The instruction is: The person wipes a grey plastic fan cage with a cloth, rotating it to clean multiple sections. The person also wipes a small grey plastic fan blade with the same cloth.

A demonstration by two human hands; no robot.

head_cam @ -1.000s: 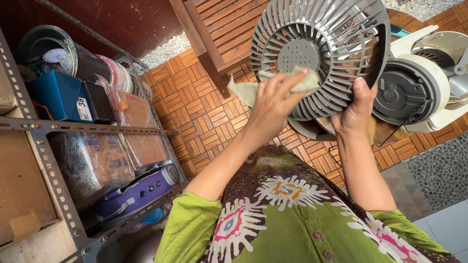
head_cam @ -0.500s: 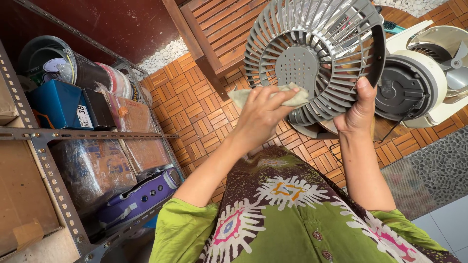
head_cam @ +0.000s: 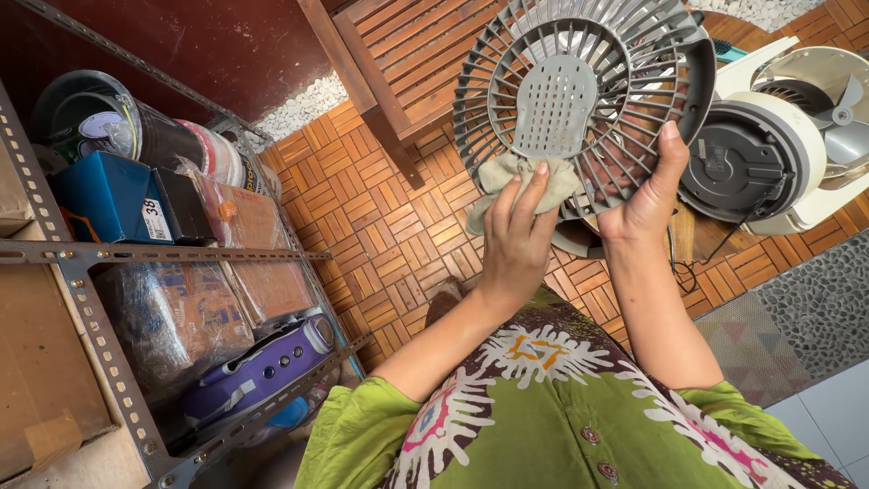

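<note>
My right hand [head_cam: 644, 201] grips the lower right rim of a round grey plastic fan grille [head_cam: 579, 100], holding it up in front of me. With my left hand [head_cam: 516, 237] I press a small beige cloth [head_cam: 514, 177] against the lower part of the grille, just under its slotted centre plate. The fingers of my left hand lie flat over the cloth. Behind the grille, at the right, stands the white fan body [head_cam: 769, 154] with its grey motor housing and bare blades.
A metal shelf rack [head_cam: 100, 344] at the left holds a blue box [head_cam: 109, 199], wrapped packages, round tins and a purple device [head_cam: 262, 367]. A wooden slatted piece of furniture [head_cam: 398, 54] stands on the wooden floor tiles [head_cam: 380, 208]. A pebble-patterned mat [head_cam: 815, 299] lies at the right.
The grille has turned and tilted, showing its slotted centre plate. My left hand with the cloth has slid from the grille's middle down to its lower edge.
</note>
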